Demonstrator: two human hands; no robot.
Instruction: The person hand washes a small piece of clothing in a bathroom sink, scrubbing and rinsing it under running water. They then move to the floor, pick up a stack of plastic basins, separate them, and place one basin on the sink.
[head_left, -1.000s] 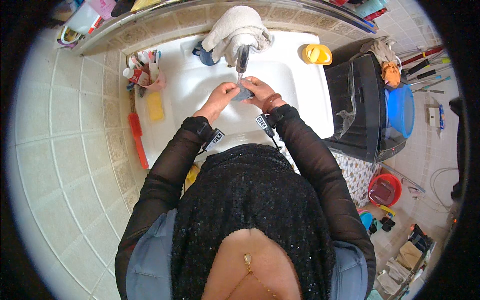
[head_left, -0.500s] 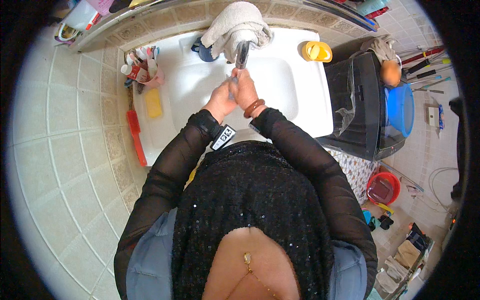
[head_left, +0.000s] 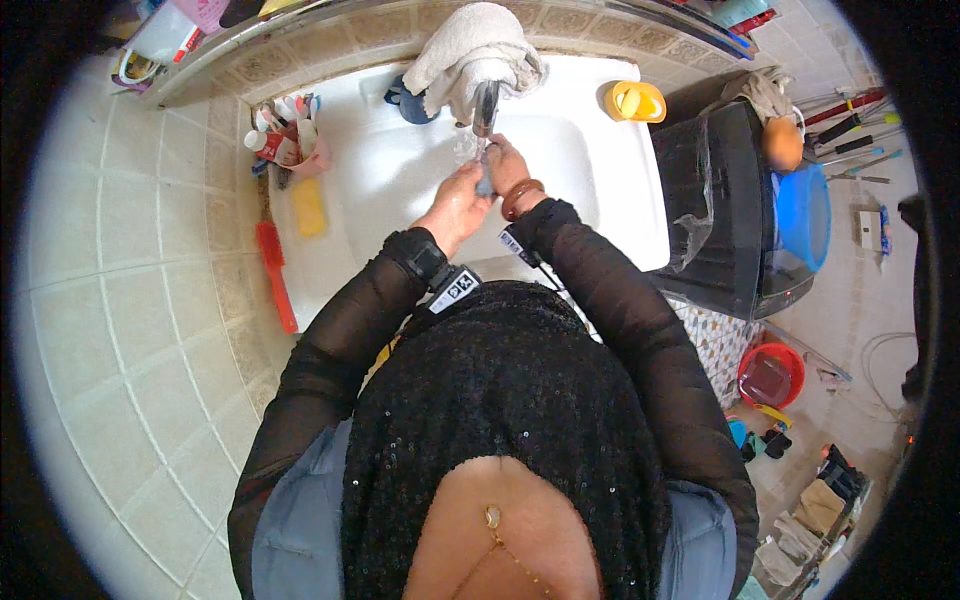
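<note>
My left hand (head_left: 460,207) and my right hand (head_left: 509,170) meet over the white sink (head_left: 375,200), just below the metal faucet (head_left: 485,105). Between them is a small grey-blue object (head_left: 486,184); its kind I cannot make out. Fingers of both hands are closed around it, partly hiding it. Water appears to run from the spout, with splashes beside my fingers. A brown bracelet (head_left: 522,199) circles my right wrist, and a black strap with a white tag is on my left.
A beige towel (head_left: 470,50) drapes over the faucet. On the sink's left are a pink cup (head_left: 316,157) of toothbrushes, a yellow sponge (head_left: 310,208) and a red brush (head_left: 272,270). A yellow soap dish (head_left: 648,104) sits at right, beside a black machine (head_left: 720,220).
My hands have shifted slightly right and apart, with the right hand turned. More of the grey-blue object between them now shows.
</note>
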